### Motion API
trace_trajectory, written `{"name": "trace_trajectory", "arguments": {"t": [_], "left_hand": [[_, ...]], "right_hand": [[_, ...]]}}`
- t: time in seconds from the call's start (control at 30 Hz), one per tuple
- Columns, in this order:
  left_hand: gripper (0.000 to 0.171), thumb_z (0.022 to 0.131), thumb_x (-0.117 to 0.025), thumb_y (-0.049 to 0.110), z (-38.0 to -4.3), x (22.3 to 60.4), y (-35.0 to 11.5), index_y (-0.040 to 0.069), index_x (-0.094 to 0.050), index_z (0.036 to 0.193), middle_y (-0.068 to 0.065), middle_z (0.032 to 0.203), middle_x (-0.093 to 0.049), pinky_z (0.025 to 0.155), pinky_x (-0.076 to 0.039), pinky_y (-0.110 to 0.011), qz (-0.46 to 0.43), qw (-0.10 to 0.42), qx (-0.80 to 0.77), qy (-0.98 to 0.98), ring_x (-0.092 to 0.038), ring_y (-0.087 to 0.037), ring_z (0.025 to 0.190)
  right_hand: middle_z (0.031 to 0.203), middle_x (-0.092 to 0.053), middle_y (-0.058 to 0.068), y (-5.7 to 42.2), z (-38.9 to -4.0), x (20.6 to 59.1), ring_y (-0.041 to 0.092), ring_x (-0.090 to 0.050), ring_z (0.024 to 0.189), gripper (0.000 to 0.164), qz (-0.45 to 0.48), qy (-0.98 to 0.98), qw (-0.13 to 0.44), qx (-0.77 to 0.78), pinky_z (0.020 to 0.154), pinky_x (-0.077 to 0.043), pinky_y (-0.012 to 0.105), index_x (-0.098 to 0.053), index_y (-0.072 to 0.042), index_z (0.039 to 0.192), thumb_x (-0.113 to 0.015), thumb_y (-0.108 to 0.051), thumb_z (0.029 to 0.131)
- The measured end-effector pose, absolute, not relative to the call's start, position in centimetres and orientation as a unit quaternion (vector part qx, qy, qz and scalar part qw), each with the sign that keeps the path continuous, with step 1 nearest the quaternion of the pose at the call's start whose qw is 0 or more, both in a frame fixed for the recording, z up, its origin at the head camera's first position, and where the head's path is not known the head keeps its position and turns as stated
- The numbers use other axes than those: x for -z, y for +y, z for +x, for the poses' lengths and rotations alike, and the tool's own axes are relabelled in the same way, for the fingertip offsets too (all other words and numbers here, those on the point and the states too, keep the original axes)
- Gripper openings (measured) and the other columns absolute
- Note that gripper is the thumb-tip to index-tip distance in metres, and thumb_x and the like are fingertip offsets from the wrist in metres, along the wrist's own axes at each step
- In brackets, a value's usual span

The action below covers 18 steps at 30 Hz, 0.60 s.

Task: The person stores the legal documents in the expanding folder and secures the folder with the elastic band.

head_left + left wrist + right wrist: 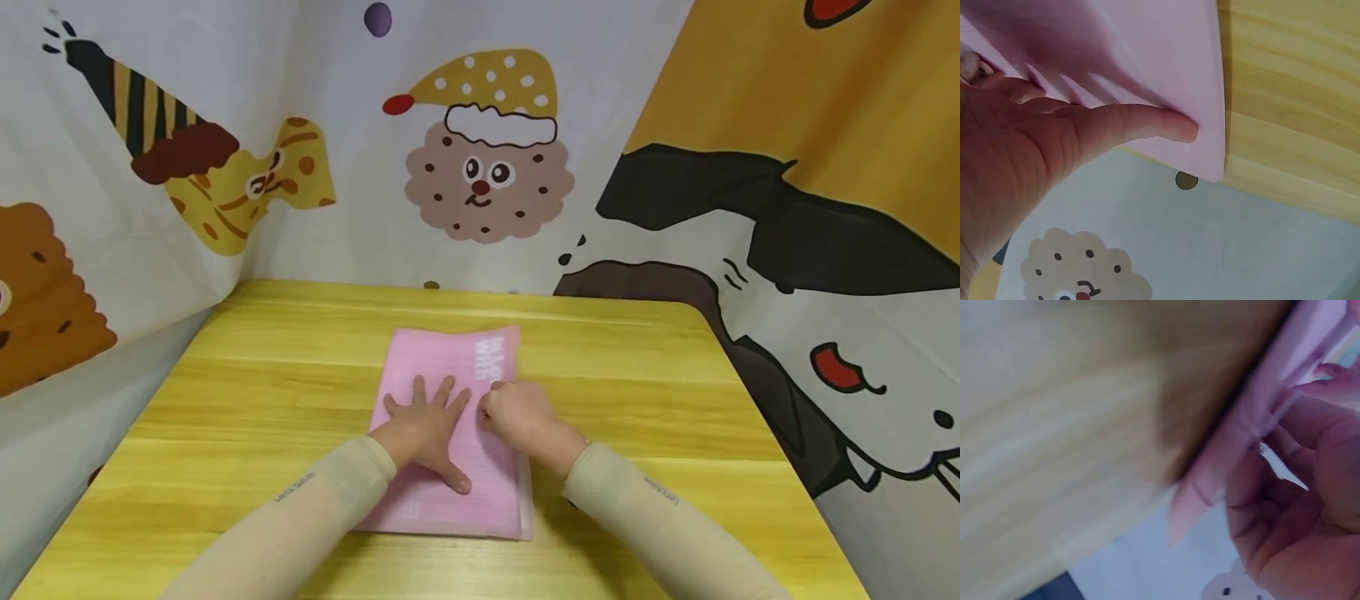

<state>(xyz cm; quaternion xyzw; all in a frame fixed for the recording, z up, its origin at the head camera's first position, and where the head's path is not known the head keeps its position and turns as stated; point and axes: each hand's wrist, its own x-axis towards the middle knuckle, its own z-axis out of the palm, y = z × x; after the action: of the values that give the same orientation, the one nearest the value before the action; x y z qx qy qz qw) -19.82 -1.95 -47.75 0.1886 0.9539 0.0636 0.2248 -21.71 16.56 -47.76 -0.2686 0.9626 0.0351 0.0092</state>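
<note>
A pink notebook (442, 508), seemingly inside a clear plastic cover, lies flat on the table with white lettering near its upper right corner. My left hand (429, 427) rests on its middle, fingers spread wide. Small creases run out from under that thumb in the left wrist view. At the right edge of the notebook, my right hand (525, 421) has its fingers curled. The right wrist view shows thumb and fingertips pinching a thin see-through plastic film (1282, 414) along the pink edge. What lies beneath the right palm is hidden.
The wooden table (247, 433) reaches past the notebook on both sides. Behind it hangs a white curtain (337, 250) printed with cartoon figures, which also drapes down along the left and right sides of the table.
</note>
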Motion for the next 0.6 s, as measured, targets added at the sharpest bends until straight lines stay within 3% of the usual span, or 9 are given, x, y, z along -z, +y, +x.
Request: {"name": "trace_trajectory", "arguments": {"t": [0.1,0.23,0.37,0.47,0.6], "left_hand": [[0.15,0.054,-0.092,0.079,-19.9,47.8,-2.3,0.027,-0.018,0.174,-0.011,0.182,-0.007,0.108,-0.019,-0.094,0.19,0.223,-0.07,0.954,-0.008,-0.061,0.16],[0.15,0.054,-0.093,0.078,-20.0,48.1,-2.5,0.026,-0.019,0.173,-0.012,0.182,-0.007,0.108,-0.017,-0.095,0.191,0.217,-0.083,0.954,-0.008,-0.062,0.16],[0.147,0.055,-0.093,0.077,-19.8,47.6,-2.3,0.022,-0.023,0.173,-0.013,0.182,-0.008,0.109,-0.017,-0.094,0.192,0.217,-0.085,0.953,-0.009,-0.06,0.16],[0.147,0.056,-0.092,0.078,-19.9,47.8,-2.0,0.022,-0.023,0.173,-0.013,0.182,-0.009,0.109,-0.017,-0.094,0.197,0.215,-0.087,0.953,-0.008,-0.06,0.161],[0.149,0.055,-0.092,0.079,-20.0,48.0,-1.7,0.025,-0.019,0.173,-0.012,0.182,-0.009,0.109,-0.018,-0.094,0.199,0.212,-0.085,0.953,-0.008,-0.061,0.16]], "right_hand": [[0.093,-0.076,0.004,15.3,-21.6,47.2,0.023,-0.072,0.081,0.012,-0.266,0.96,0.039,-0.08,0.07,-0.063,0.041,-0.081,-0.013,0.101,-0.073,-0.022,0.097],[0.108,-0.08,0.006,13.6,-21.3,46.5,0.025,-0.076,0.098,0.022,-0.284,0.949,0.067,-0.122,0.085,-0.065,0.04,-0.08,-0.011,0.118,-0.07,-0.019,0.1],[0.116,-0.081,0.003,12.5,-21.7,46.6,0.024,-0.076,0.106,0.029,-0.259,0.951,0.109,-0.126,0.088,-0.065,0.041,-0.08,-0.015,0.123,-0.078,-0.024,0.096],[0.112,-0.08,0.001,12.9,-22.6,47.0,0.022,-0.076,0.103,0.038,-0.246,0.951,0.138,-0.128,0.085,-0.065,0.041,-0.079,-0.017,0.125,-0.084,-0.026,0.088],[0.1,-0.078,0.004,14.5,-23.5,47.2,0.022,-0.074,0.092,0.047,-0.253,0.949,0.158,-0.102,0.083,-0.064,0.04,-0.075,-0.009,0.126,-0.083,-0.028,0.084]]}}
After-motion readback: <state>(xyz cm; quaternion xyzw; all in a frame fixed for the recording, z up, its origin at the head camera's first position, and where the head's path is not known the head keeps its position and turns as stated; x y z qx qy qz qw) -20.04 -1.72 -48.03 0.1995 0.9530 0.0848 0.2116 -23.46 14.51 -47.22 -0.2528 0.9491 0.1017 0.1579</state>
